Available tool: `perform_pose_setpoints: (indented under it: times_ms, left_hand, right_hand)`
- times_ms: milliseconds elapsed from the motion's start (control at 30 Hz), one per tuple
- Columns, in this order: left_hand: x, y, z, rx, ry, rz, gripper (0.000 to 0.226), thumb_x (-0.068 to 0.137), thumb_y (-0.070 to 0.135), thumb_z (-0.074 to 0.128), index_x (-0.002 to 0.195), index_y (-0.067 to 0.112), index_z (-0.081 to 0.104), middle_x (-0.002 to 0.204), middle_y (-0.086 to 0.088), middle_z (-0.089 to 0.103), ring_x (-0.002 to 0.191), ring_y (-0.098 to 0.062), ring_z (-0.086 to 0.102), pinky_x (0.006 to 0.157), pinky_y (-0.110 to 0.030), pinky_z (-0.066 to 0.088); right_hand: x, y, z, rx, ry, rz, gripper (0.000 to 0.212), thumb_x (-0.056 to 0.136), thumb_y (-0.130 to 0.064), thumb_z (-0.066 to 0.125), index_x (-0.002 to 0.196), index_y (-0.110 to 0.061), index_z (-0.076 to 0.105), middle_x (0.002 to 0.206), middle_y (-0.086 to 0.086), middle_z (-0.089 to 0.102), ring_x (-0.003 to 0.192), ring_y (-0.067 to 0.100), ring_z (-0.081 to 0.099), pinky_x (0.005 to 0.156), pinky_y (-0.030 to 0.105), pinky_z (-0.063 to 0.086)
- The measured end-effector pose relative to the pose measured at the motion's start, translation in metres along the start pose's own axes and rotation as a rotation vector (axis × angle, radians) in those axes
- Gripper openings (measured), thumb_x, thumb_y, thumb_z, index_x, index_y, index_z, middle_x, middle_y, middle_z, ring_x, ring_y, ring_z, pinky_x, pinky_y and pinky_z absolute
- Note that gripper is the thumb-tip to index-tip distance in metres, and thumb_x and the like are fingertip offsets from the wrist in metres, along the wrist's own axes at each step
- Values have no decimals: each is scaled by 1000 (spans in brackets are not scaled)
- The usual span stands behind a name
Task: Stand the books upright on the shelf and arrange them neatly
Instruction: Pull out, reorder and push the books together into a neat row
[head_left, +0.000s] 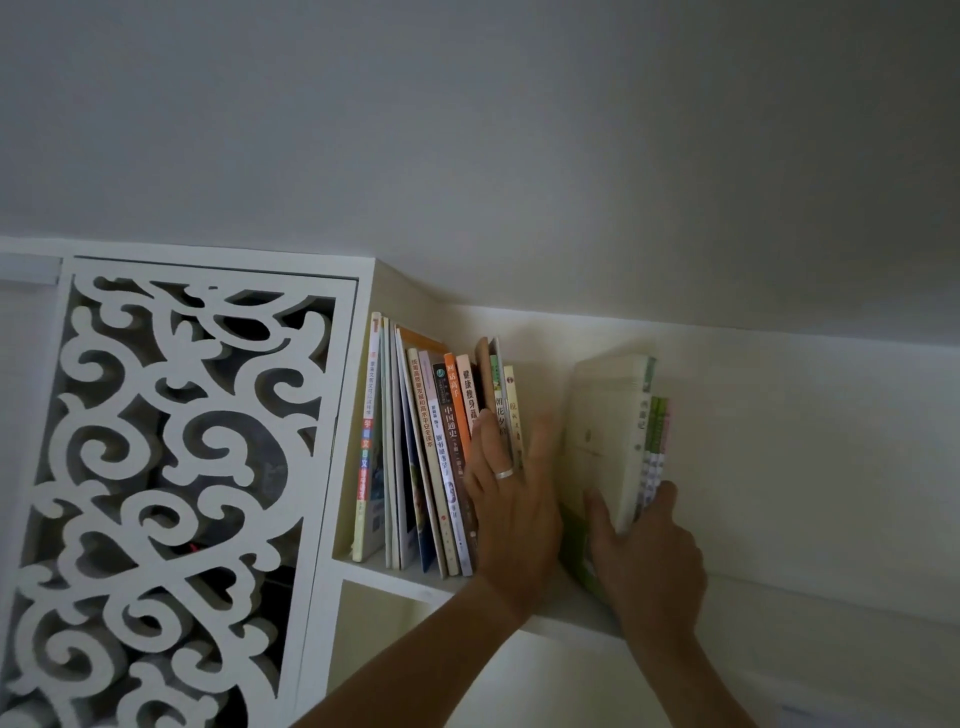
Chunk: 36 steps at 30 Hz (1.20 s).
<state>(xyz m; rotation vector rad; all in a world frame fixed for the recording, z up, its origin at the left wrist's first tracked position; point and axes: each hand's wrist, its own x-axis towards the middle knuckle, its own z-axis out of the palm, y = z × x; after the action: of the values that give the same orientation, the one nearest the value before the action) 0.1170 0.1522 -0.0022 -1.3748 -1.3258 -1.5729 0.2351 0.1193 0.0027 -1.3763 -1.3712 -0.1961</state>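
Observation:
A row of several books (415, 457) stands upright at the left end of the white shelf (395, 574), leaning slightly right. My left hand (511, 499) lies flat against the spines at the row's right end, fingers spread, a ring on one finger. To the right, across a gap, a small stack of books (618, 436) with a pale cream cover in front stands upright. My right hand (644, 551) grips the lower part of this stack, thumb on the cream cover and fingers around the thin green and pink spines.
A white cabinet door with a cut-out scroll pattern (171, 467) fills the left. The shelf's left wall (358, 415) bounds the row. A plain white wall (519, 156) rises above, and a pale back panel (805, 467) stretches right of the books.

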Motion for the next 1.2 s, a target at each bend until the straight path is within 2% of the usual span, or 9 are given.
perform_pose_setpoints:
  times_ms: [100,233,433,567,667,767,833,933,1200]
  left_hand:
    - [1,-3,-1,-44,33,20,73,97,26,69,155,29,24,159,-28,29,147,-45,34,112,-62,40]
    - [1,-14,-4,-162,65,108,42,112,38,27,153,29,23,159,-28,24,145,-46,32,108,-67,43]
    - [11,-18,-5,-204,79,201,37,110,30,28,145,24,39,155,-27,31,144,-42,32,114,-59,38]
    - [11,-23,-10,-257,80,69,55,92,26,46,146,15,43,154,-20,37,142,-32,38,118,-45,31]
    - [12,-21,-13,-257,90,31,63,95,28,46,154,7,39,161,-18,31,150,-31,31,124,-46,23]
    - [12,-22,-18,-232,85,8,64,99,29,47,158,7,34,166,-16,25,156,-29,21,126,-47,18]
    - [13,-24,-20,-218,66,20,62,102,31,40,159,9,33,166,-14,26,156,-28,20,124,-51,22]
    - [14,-29,-21,-184,20,45,61,104,36,35,160,12,32,167,-13,23,156,-28,21,119,-55,28]
    - [22,-51,-18,-56,-6,205,64,104,43,39,158,10,33,166,-19,23,156,-33,21,121,-53,25]
  right_hand:
    - [-3,-3,4,-84,-57,-123,54,89,-70,50,113,-24,33,87,-2,65,67,22,66,49,27,47]
    - [-1,-8,11,-171,-130,-261,65,84,-81,24,118,-28,33,86,-10,63,62,12,58,47,17,33]
    - [6,-17,30,-51,-188,-222,82,78,-83,11,127,-22,35,100,-1,69,77,18,67,65,31,55]
    - [9,-10,26,217,-486,-272,79,80,-85,22,137,-31,30,127,-8,62,100,7,66,85,29,59]
    - [7,-2,5,443,-762,-259,70,87,-74,48,147,-53,19,136,-33,47,119,-15,52,99,17,50]
    - [9,6,-8,418,-1027,-263,106,83,-53,76,148,-64,-7,141,-39,44,120,-17,53,95,10,47]
    - [11,9,-7,294,-1010,-278,123,76,-59,82,145,-67,-19,146,-29,49,120,-7,59,96,12,46]
    - [10,7,-3,232,-883,-250,133,62,-69,85,147,-65,-16,143,-19,57,119,6,64,93,16,46]
    - [1,-13,21,266,-750,-305,145,56,-67,89,154,-52,-17,142,-14,58,111,9,67,90,19,54]
